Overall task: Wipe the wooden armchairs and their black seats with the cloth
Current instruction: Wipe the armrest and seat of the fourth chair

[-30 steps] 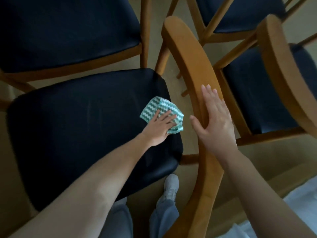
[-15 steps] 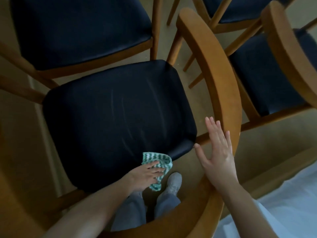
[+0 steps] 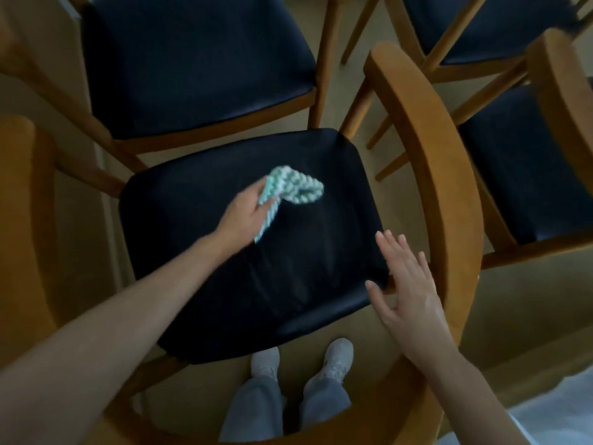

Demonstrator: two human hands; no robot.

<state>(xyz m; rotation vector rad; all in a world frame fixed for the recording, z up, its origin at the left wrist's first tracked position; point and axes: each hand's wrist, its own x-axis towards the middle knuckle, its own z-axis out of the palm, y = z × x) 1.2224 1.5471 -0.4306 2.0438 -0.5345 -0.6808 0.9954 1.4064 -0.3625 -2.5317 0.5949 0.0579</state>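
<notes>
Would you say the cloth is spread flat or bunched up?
Bunched up: the left hand grips the cloth, which curls in a loop.

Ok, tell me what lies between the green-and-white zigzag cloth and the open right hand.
Head view: only bare black padded seat lies between the cloth and the right hand.

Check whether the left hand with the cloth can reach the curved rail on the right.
Probably yes: the left hand grips the cloth over the black seat, and only bare seat lies between it and the rail. The right hand hovers clear.
</notes>
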